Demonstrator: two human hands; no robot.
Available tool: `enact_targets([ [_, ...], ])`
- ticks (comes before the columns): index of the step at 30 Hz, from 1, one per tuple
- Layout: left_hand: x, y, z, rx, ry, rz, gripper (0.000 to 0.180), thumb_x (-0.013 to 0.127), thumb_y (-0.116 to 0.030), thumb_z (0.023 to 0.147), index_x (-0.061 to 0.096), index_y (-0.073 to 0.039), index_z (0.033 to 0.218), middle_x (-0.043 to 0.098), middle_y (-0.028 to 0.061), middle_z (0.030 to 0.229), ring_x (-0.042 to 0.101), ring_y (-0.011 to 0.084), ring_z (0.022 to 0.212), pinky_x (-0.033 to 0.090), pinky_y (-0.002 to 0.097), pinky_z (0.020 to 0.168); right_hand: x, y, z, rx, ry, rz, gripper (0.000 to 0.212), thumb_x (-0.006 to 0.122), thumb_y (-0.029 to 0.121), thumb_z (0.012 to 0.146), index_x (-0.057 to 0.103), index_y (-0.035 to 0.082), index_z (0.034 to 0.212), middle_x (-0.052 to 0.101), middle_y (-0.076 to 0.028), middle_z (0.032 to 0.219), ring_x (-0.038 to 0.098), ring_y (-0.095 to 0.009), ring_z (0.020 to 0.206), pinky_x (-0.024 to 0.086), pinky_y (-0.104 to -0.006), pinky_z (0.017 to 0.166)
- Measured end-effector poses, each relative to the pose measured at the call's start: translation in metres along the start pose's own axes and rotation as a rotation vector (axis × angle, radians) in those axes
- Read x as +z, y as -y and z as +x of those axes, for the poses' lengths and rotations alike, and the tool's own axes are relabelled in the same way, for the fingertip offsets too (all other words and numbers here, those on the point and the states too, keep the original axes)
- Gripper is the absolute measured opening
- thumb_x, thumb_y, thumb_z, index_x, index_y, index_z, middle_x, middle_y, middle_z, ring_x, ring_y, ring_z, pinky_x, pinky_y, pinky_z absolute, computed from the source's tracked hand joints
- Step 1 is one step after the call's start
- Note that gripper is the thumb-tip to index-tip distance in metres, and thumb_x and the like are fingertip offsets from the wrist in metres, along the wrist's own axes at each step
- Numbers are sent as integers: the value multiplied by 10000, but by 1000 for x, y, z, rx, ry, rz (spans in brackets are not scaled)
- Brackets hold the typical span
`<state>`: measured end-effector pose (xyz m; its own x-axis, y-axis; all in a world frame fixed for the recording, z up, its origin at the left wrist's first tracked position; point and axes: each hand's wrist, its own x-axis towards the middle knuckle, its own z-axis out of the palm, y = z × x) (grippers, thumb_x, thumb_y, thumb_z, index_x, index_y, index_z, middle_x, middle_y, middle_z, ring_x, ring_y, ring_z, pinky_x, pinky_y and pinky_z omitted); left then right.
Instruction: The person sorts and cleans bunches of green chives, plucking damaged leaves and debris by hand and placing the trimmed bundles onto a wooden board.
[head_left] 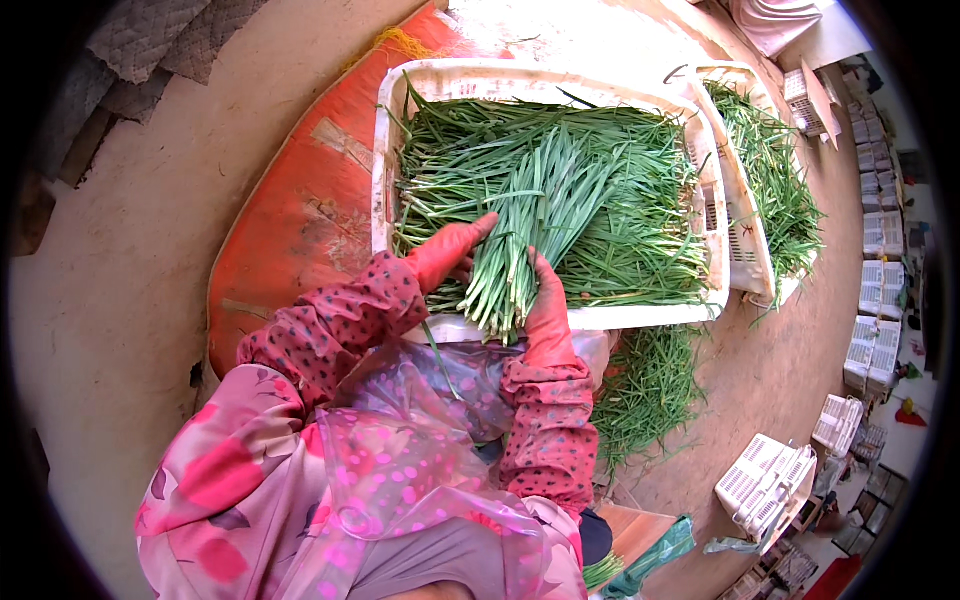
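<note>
My left hand (448, 252), in an orange-red glove, grips the left side of a bunch of garlic chives (540, 210). At the bunch's lower right, my right hand (547, 315), gloved alike, is closed on the pale cut ends. Some of the fingers are hidden by the stems. The bunch points up and to the right, with its white ends toward me. Beneath it, a white plastic crate (545, 75) is filled with more loose garlic chives (640, 220), many lying sideways.
An orange-red sheet (290, 220) lies under the crate's left side. To the right stands a second crate (745, 225) of greens. A loose heap of chives (650, 395) lies below the crate. White crates (765, 485) and stacked baskets (875, 325) line the right side.
</note>
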<state>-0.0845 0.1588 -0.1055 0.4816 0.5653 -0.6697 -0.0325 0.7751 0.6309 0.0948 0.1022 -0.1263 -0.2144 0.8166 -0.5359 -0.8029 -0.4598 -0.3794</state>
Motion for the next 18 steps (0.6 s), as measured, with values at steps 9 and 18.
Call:
enact_targets([
  [9, 71, 8, -36, 437, 31, 293, 583, 525, -490, 941, 511, 11, 1239, 622, 126, 1099, 594, 189, 989, 467, 324, 905, 4, 16, -50, -346, -229, -623, 466, 683, 210, 860, 550, -31, 1236, 619, -74, 1144, 586, -157, 975, 467, -270, 854],
  [18, 160, -31, -85, 965, 336, 690, 724, 700, -392, 859, 407, 57, 1345, 477, 225, 1340, 456, 315, 1262, 354, 397, 1074, 12, 69, -209, -561, -295, -617, 468, 662, 115, 817, 533, -21, 1246, 614, -117, 1156, 616, -222, 1008, 520, -333, 850],
])
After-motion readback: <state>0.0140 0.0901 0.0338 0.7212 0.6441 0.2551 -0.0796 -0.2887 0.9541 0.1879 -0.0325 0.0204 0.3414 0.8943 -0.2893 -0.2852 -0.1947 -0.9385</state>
